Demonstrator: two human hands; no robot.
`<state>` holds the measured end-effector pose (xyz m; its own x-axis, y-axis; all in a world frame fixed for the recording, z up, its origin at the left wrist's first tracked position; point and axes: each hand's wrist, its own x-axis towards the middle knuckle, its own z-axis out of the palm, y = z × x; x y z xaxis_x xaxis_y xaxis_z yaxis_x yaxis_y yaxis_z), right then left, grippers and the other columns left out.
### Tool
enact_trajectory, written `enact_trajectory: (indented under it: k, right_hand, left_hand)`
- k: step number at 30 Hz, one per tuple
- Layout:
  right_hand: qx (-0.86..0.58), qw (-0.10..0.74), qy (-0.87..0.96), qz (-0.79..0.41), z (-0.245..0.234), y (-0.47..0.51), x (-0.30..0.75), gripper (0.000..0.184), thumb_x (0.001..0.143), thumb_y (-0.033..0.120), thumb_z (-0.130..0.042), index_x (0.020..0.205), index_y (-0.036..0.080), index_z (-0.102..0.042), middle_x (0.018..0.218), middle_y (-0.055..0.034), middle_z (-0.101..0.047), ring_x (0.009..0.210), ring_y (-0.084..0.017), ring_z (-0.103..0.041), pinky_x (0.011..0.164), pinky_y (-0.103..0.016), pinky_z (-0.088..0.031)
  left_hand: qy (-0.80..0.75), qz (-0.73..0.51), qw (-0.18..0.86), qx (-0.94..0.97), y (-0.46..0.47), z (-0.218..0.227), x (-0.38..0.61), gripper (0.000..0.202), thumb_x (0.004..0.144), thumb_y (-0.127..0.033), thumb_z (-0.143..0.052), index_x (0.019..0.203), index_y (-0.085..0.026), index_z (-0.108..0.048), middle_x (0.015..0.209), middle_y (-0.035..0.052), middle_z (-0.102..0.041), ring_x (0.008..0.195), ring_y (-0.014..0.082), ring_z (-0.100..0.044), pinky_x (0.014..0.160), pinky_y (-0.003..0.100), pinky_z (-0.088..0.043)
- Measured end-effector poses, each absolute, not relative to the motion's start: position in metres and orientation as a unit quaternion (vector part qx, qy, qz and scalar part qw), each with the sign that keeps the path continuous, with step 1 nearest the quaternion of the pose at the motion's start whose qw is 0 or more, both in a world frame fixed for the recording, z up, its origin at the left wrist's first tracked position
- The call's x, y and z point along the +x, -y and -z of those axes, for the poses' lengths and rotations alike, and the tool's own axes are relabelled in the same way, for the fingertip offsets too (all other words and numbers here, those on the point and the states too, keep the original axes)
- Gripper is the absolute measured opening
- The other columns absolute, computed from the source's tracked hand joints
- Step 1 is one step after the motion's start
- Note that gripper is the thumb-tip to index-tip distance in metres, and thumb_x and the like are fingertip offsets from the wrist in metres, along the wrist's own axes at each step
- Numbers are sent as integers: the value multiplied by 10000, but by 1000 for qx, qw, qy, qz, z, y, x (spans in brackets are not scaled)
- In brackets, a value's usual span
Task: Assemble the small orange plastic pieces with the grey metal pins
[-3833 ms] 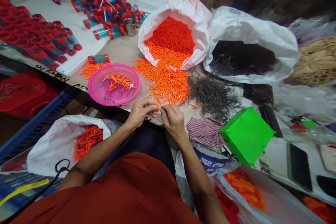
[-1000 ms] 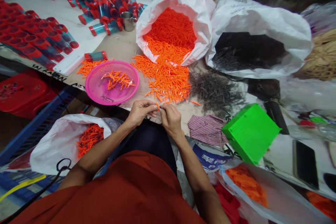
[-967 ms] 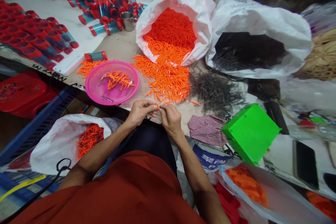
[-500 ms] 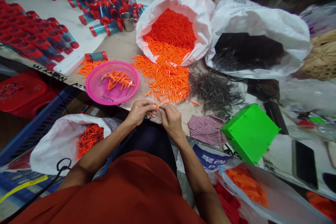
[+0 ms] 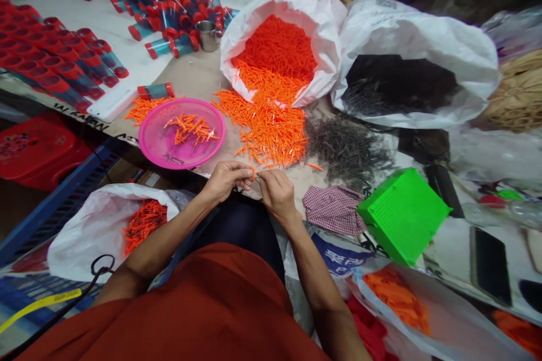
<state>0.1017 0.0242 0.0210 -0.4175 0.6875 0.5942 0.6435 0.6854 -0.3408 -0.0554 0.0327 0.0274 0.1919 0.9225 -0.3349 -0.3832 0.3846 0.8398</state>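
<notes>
My left hand (image 5: 226,183) pinches a small orange plastic piece (image 5: 253,173) at the table's front edge. Close beside it, my right hand (image 5: 278,193) has its thumb and fingers pressed together at the piece's right side; whatever they hold is too small to make out. Just beyond my hands lies a heap of similar orange plastic pieces (image 5: 273,132), spilling from a white sack (image 5: 332,17). Right of that heap is a pile of thin dark pieces (image 5: 349,146). A pink basket (image 5: 148,144) to the left holds some orange pieces with thin dark ends.
A second white sack (image 5: 478,76) holds dark pieces. A checked cloth (image 5: 332,208), a green basket (image 5: 404,214) and a phone (image 5: 491,265) lie at right. Red-capped tubes (image 5: 63,62) and a metal cup (image 5: 207,36) stand at left. Below, an open sack (image 5: 80,237) contains orange-red pieces.
My right hand has shifted very slightly to the right. My left hand still pinches the orange plastic piece in about the same place.
</notes>
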Motion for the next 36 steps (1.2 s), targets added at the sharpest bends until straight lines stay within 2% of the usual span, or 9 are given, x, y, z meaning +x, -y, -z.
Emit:
enact_trajectory:
  k: [14, 26, 36]
  right_hand:
    - [-402, 427, 804, -100, -20, -24, 103, 135, 862, 160, -518, 937, 199, -624, 862, -69, -667, 831, -184, -623, 744, -335, -520]
    - [-398, 418, 816, -20, -22, -24, 99, 115, 863, 145, -515, 912, 171, -616, 782, -62, -647, 752, -171, -583, 696, -305, -491]
    - [-359, 365, 858, 47, -26, -27, 102, 175, 879, 124, -462, 930, 156, -626, 763, -65, -618, 739, -169, -531, 681, -303, -418]
  left_hand:
    - [-430, -448, 743, 250, -34, -27, -53, 141, 604, -192, -717, 639, -83, -633, 558, 33, -627, 452, 76, -550, 463, 188, -471]
    - [-435, -461, 731, 252, -33, -28, -53, 168, 579, -210, -728, 634, -81, -636, 546, 36, -628, 445, 85, -558, 447, 190, -473]
    - [-436, -446, 745, 234, -35, -26, -53, 130, 579, -181, -708, 609, -79, -633, 544, 41, -629, 425, 74, -537, 422, 175, -450]
